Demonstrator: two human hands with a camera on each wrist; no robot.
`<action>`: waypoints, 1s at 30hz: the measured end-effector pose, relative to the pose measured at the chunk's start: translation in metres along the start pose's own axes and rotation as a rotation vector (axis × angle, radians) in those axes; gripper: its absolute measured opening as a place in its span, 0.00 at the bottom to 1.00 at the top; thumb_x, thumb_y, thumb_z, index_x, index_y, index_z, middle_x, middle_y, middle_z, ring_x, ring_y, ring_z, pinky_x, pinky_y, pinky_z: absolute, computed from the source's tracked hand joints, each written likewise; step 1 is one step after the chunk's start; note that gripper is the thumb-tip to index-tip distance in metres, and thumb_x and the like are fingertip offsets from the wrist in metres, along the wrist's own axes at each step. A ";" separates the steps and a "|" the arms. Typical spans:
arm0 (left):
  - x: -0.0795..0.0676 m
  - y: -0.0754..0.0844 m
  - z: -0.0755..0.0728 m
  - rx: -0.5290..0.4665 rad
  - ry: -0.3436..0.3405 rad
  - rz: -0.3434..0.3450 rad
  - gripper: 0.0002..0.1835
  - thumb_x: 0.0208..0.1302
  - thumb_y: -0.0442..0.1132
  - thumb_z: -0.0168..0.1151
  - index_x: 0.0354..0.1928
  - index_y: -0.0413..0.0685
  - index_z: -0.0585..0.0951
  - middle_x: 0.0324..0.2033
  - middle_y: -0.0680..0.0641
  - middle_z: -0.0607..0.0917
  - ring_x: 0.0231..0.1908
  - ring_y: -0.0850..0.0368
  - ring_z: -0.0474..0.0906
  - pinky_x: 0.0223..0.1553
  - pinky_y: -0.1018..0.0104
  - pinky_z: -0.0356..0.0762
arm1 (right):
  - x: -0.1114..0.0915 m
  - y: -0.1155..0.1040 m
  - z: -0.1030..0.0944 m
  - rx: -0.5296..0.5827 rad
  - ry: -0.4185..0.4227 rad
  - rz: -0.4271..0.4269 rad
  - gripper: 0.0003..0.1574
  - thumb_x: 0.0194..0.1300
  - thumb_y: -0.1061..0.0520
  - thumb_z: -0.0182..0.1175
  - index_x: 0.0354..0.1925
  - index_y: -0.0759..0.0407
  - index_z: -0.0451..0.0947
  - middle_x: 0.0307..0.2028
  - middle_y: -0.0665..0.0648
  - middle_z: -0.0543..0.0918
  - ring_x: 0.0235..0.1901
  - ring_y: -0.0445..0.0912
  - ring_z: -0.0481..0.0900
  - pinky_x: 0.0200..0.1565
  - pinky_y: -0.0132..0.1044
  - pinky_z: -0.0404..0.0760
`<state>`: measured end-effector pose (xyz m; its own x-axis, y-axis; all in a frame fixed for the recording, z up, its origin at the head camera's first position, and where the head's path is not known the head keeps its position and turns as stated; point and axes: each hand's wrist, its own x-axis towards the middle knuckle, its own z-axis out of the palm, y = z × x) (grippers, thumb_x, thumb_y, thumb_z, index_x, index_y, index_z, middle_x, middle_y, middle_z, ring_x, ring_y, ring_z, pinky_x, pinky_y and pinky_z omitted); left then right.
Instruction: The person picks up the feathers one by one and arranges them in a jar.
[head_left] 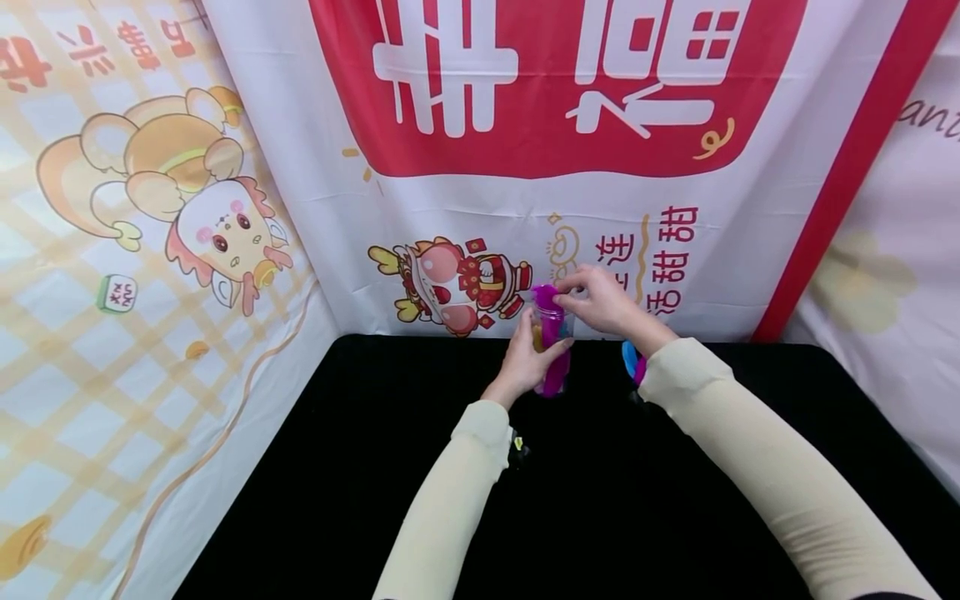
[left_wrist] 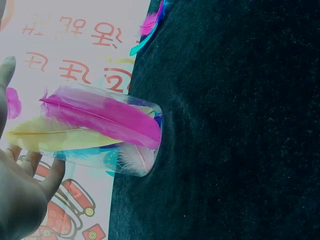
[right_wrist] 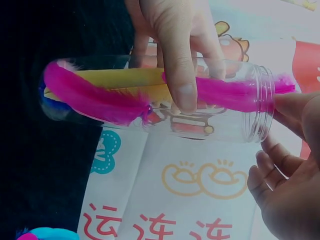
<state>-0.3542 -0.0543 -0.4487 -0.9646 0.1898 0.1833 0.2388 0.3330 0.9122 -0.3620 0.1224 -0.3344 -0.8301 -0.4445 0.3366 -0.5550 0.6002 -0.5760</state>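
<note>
A clear plastic jar [right_wrist: 252, 117] with a threaded mouth stands upright near the back of the table. My left hand [head_left: 522, 358] grips it around the side, thumb across the front. At the mouth, my right hand [head_left: 600, 302] pinches one end of a magenta feather [right_wrist: 220, 93], whose other part reaches down inside the jar. Lower in the jar lie another magenta feather [right_wrist: 97, 101], a yellow feather [left_wrist: 70, 136], a blue feather [left_wrist: 85, 154] and a fluffy white feather [left_wrist: 134, 159]. The right fingertips are right at the rim.
More loose feathers [head_left: 632, 362], blue and magenta, lie on the black table [head_left: 600, 517] to the right of the jar, near its back edge. A printed cloth [head_left: 450, 200] hangs directly behind the table, and another cloth [head_left: 150, 350] hangs along the left.
</note>
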 end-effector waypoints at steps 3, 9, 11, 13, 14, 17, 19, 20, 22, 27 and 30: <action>0.000 0.000 0.000 -0.017 -0.006 -0.006 0.42 0.67 0.61 0.67 0.75 0.68 0.56 0.67 0.47 0.70 0.65 0.47 0.71 0.64 0.43 0.70 | -0.002 0.001 0.000 -0.014 -0.019 -0.010 0.13 0.72 0.58 0.63 0.48 0.65 0.87 0.48 0.63 0.83 0.52 0.57 0.76 0.56 0.56 0.74; 0.000 0.001 0.001 -0.014 0.009 -0.003 0.41 0.66 0.61 0.68 0.74 0.70 0.57 0.68 0.48 0.70 0.66 0.46 0.70 0.64 0.41 0.70 | -0.004 0.001 -0.002 -0.017 -0.034 -0.009 0.13 0.72 0.59 0.63 0.48 0.66 0.87 0.49 0.64 0.83 0.53 0.58 0.73 0.57 0.56 0.71; 0.000 0.001 0.002 -0.008 0.013 -0.002 0.41 0.66 0.60 0.68 0.74 0.69 0.57 0.68 0.48 0.70 0.66 0.46 0.70 0.65 0.42 0.69 | -0.004 0.001 -0.002 -0.013 -0.037 -0.008 0.13 0.72 0.59 0.62 0.48 0.66 0.87 0.49 0.64 0.83 0.53 0.58 0.74 0.57 0.57 0.71; 0.000 0.001 0.002 -0.003 0.014 -0.005 0.40 0.67 0.58 0.68 0.74 0.68 0.57 0.68 0.47 0.70 0.66 0.47 0.70 0.65 0.43 0.69 | -0.005 0.001 -0.002 -0.007 -0.042 -0.008 0.12 0.72 0.60 0.62 0.47 0.66 0.87 0.49 0.64 0.83 0.53 0.58 0.74 0.57 0.58 0.72; 0.000 0.001 0.002 0.003 0.015 -0.006 0.41 0.67 0.58 0.68 0.75 0.67 0.57 0.68 0.46 0.70 0.66 0.47 0.70 0.65 0.43 0.69 | -0.005 0.001 -0.002 -0.004 -0.042 -0.007 0.12 0.72 0.60 0.62 0.47 0.66 0.87 0.49 0.64 0.83 0.52 0.58 0.75 0.58 0.58 0.72; 0.000 0.001 0.002 0.017 0.017 -0.011 0.43 0.67 0.59 0.68 0.76 0.63 0.55 0.70 0.45 0.68 0.67 0.48 0.69 0.67 0.45 0.67 | -0.005 0.001 -0.002 0.005 -0.041 -0.003 0.12 0.73 0.60 0.61 0.47 0.67 0.86 0.49 0.64 0.83 0.52 0.58 0.76 0.58 0.59 0.73; 0.000 0.001 0.002 0.024 0.015 -0.012 0.45 0.66 0.61 0.68 0.77 0.61 0.54 0.70 0.44 0.68 0.68 0.48 0.68 0.69 0.46 0.66 | -0.005 0.001 -0.003 0.010 -0.039 0.002 0.12 0.72 0.61 0.61 0.48 0.67 0.86 0.48 0.65 0.83 0.51 0.58 0.77 0.58 0.59 0.73; 0.000 0.001 0.001 0.023 0.012 -0.015 0.46 0.66 0.61 0.67 0.78 0.61 0.54 0.71 0.44 0.67 0.69 0.48 0.67 0.69 0.46 0.65 | -0.006 0.001 -0.003 0.013 -0.037 0.004 0.12 0.72 0.61 0.61 0.47 0.67 0.86 0.49 0.65 0.83 0.51 0.58 0.77 0.57 0.59 0.73; 0.000 0.001 0.001 0.023 0.008 -0.018 0.47 0.66 0.62 0.67 0.78 0.61 0.53 0.71 0.44 0.67 0.69 0.47 0.67 0.70 0.46 0.64 | -0.006 0.001 -0.003 0.017 -0.035 0.008 0.12 0.72 0.61 0.61 0.47 0.67 0.86 0.49 0.65 0.83 0.51 0.58 0.77 0.57 0.59 0.73; 0.000 0.001 0.000 0.028 0.002 -0.034 0.49 0.65 0.64 0.66 0.79 0.62 0.52 0.72 0.44 0.66 0.70 0.46 0.66 0.70 0.45 0.64 | -0.009 0.000 -0.006 0.021 -0.040 0.009 0.12 0.72 0.61 0.61 0.48 0.66 0.86 0.49 0.64 0.83 0.51 0.57 0.77 0.57 0.57 0.75; 0.000 0.000 0.000 0.028 -0.003 -0.043 0.50 0.65 0.65 0.66 0.80 0.62 0.51 0.73 0.44 0.66 0.70 0.46 0.66 0.70 0.44 0.64 | -0.011 -0.001 -0.007 0.017 -0.046 0.005 0.12 0.73 0.61 0.61 0.49 0.66 0.86 0.49 0.64 0.83 0.51 0.57 0.78 0.56 0.56 0.75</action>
<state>-0.3541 -0.0541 -0.4482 -0.9737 0.1774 0.1431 0.2004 0.3670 0.9084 -0.3524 0.1318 -0.3324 -0.8295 -0.4715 0.2994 -0.5492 0.5911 -0.5907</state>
